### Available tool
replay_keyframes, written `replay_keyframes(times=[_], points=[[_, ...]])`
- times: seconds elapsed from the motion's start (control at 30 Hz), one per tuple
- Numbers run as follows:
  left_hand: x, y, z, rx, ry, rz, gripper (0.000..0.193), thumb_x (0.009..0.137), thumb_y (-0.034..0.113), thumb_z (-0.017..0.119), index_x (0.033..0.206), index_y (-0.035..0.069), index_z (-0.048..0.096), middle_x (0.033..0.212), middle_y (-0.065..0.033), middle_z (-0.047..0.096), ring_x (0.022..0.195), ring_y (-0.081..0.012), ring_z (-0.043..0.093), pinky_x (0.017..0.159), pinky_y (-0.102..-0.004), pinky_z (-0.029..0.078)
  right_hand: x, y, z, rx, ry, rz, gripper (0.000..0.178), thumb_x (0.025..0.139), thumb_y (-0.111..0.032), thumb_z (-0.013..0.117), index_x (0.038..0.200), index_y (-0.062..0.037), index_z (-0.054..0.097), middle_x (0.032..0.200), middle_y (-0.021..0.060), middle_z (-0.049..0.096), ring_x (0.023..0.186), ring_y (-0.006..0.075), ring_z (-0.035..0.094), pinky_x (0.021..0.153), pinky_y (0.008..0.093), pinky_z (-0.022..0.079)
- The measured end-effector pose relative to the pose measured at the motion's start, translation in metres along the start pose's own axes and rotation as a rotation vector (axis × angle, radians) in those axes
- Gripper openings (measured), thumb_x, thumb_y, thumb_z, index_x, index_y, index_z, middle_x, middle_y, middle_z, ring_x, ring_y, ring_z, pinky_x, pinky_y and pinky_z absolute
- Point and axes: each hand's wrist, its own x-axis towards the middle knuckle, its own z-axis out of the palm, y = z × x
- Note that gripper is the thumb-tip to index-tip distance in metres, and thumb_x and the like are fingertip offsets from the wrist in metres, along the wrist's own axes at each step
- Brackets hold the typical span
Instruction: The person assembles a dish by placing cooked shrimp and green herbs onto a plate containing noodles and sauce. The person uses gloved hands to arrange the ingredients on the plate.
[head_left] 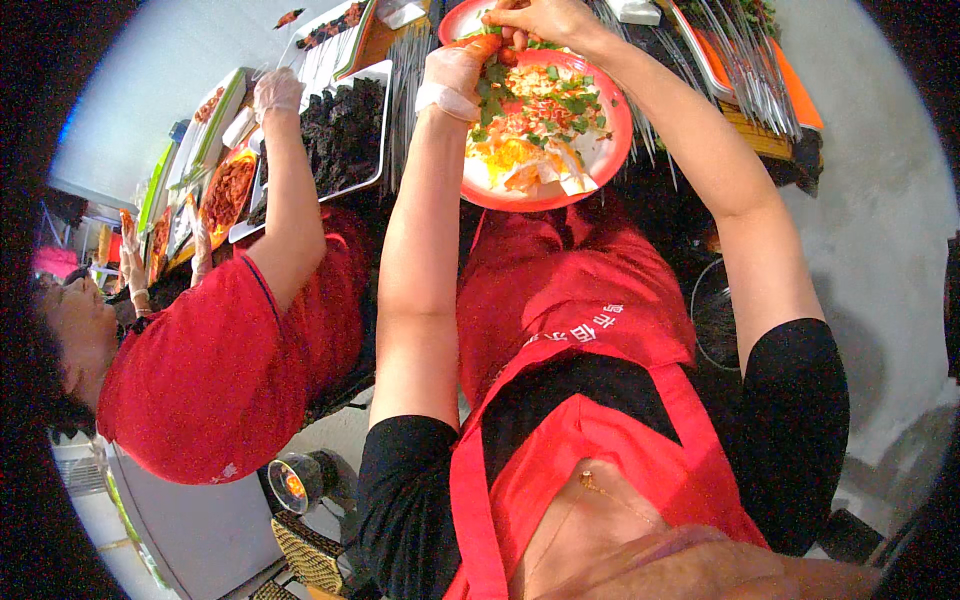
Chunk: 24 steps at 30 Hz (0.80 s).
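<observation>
My left hand (462,78), in a clear plastic glove with orange-red stained fingertips, is closed over the upper left of a red-rimmed plate (617,140). My bare right hand (548,20) meets it from the far side, its thumb and fingers pinched together. What either hand holds is too small or hidden to make out. Green herb leaves (490,95) show just below the left fingers. On the plate lie chopped green herbs, an orange-red mixture (530,110) and crumpled white pieces (548,170) near its front edge. Part of another red-rimmed plate (455,22) shows behind.
Thin metal skewers (408,85) lie left of the plate; more skewers (745,75) rest on a tray at right. A white tray (376,170) holds dark pieces. At left, a co-worker in red (215,375) reaches a gloved hand (278,92) over trays of red food (228,190).
</observation>
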Motion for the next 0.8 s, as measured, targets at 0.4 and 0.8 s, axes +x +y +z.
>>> replay_keyframes(times=[0.4,0.8], points=[[0.007,-0.004,-0.020,-0.448,-0.207,-0.336,0.019,0.084,0.016,0.051,0.096,0.003,0.059,0.079,-0.0043,0.060,0.067,-0.0170,0.055,0.058,-0.0278,0.048,-0.045,0.055,0.043,-0.771,0.025,-1.124,0.031,0.072,-0.010,0.049,0.103,-0.0065,0.054,0.081,0.0053,0.049,0.072,0.0198,0.053,0.063,0.0301,0.045],[-0.008,-0.040,-0.028,-0.168,0.077,-0.157,0.023,0.084,0.020,0.050,0.099,0.004,0.056,0.094,-0.0117,0.059,0.084,-0.0248,0.057,0.073,-0.0404,0.049,-0.080,0.057,0.063,0.767,0.152,0.170,0.013,0.081,-0.013,0.057,0.084,-0.0007,0.059,0.060,0.0026,0.056,0.047,0.0072,0.051,0.041,0.0217,0.041]])
